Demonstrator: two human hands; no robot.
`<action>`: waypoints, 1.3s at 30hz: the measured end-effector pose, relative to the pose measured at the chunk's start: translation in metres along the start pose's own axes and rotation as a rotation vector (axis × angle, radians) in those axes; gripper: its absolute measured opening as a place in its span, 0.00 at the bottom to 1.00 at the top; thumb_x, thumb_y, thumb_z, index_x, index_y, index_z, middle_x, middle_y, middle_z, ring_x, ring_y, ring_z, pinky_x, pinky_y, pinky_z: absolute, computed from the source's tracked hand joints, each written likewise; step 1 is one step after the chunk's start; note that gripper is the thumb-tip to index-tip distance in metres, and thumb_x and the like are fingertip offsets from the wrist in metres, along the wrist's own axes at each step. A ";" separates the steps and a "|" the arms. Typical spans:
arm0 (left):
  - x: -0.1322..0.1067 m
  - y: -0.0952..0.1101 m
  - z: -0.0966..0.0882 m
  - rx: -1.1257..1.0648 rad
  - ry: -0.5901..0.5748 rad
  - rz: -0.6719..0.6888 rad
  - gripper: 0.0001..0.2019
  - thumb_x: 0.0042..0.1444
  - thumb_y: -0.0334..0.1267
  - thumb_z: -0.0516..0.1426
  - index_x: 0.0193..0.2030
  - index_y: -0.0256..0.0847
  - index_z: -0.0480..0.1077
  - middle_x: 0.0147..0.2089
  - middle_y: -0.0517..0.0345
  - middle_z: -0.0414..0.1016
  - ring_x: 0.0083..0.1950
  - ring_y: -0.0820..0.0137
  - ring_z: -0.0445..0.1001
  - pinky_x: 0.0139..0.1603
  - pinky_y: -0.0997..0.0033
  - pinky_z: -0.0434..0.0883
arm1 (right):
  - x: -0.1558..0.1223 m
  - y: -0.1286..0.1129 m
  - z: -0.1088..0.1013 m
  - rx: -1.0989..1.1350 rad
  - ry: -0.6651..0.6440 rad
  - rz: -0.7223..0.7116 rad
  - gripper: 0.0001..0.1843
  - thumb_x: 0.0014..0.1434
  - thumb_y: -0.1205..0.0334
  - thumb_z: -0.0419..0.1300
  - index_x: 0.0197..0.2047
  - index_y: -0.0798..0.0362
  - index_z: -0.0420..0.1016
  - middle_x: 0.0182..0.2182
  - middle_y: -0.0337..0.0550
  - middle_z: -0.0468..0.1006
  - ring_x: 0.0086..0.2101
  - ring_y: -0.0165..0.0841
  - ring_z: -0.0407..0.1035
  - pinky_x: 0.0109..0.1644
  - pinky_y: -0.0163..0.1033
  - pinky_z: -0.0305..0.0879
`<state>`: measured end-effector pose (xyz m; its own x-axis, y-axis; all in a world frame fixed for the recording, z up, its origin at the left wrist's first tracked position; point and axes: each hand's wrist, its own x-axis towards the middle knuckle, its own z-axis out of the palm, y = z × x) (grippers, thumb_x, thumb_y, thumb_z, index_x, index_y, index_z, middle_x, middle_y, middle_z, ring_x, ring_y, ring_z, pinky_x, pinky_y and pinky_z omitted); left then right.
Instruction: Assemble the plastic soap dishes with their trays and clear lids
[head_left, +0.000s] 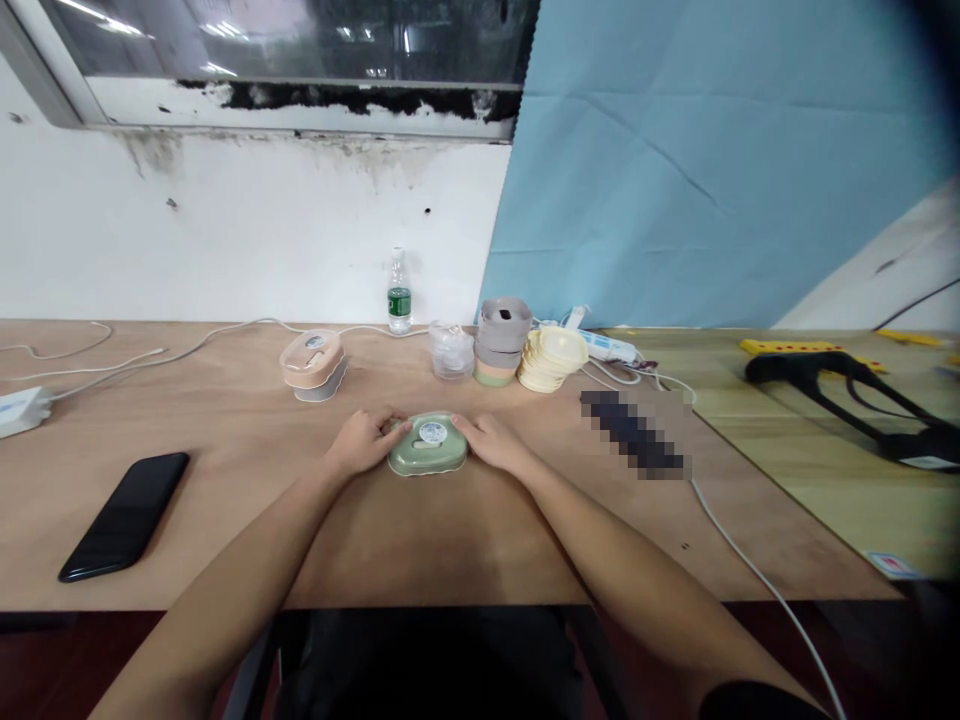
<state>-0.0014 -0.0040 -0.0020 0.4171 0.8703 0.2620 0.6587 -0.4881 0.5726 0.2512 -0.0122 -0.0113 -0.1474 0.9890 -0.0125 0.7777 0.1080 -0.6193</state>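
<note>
Green plastic box (427, 447) sits on the wooden surface (450, 545), in the middle between the arms; the left hand (365, 441) and right hand (489, 442) hold its two sides, fingers a little spread, not pinching.

A black smartphone (124, 517) lies on the plywood bench (480, 560) to the left. Farther back stand a peach-and-grey lidded container (313, 364), a water bottle with a green label (400, 292), a clear plastic tub (451, 351), a stack of grey containers (501, 340) and a stack of cream lids (550, 358), with a white power strip (604, 346) just behind.
</note>
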 end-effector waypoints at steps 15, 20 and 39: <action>0.004 -0.004 0.002 0.018 -0.009 -0.143 0.23 0.64 0.54 0.44 0.41 0.43 0.75 0.38 0.54 0.78 0.38 0.64 0.74 0.38 0.69 0.66 | 0.002 0.000 0.005 -0.046 0.040 -0.061 0.39 0.59 0.31 0.40 0.16 0.54 0.65 0.15 0.40 0.67 0.20 0.29 0.62 0.24 0.34 0.46; 0.001 -0.002 -0.001 0.039 0.130 0.128 0.21 0.62 0.50 0.50 0.54 0.41 0.71 0.49 0.48 0.72 0.50 0.62 0.72 0.53 0.62 0.67 | 0.005 0.004 0.008 -0.006 0.095 -0.079 0.36 0.58 0.31 0.43 0.15 0.53 0.61 0.14 0.39 0.65 0.19 0.29 0.59 0.24 0.35 0.44; 0.008 -0.033 -0.008 0.611 0.251 -0.169 0.30 0.55 0.51 0.56 0.62 0.41 0.63 0.64 0.42 0.63 0.63 0.49 0.60 0.59 0.50 0.58 | 0.027 0.076 -0.062 0.130 1.124 -0.045 0.16 0.60 0.52 0.49 0.34 0.55 0.70 0.29 0.44 0.72 0.31 0.35 0.65 0.39 0.39 0.60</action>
<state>-0.0241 0.0196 -0.0126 0.1685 0.8907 0.4221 0.9681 -0.2300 0.0989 0.3441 0.0285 -0.0095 0.5099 0.5216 0.6840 0.7067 0.1993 -0.6788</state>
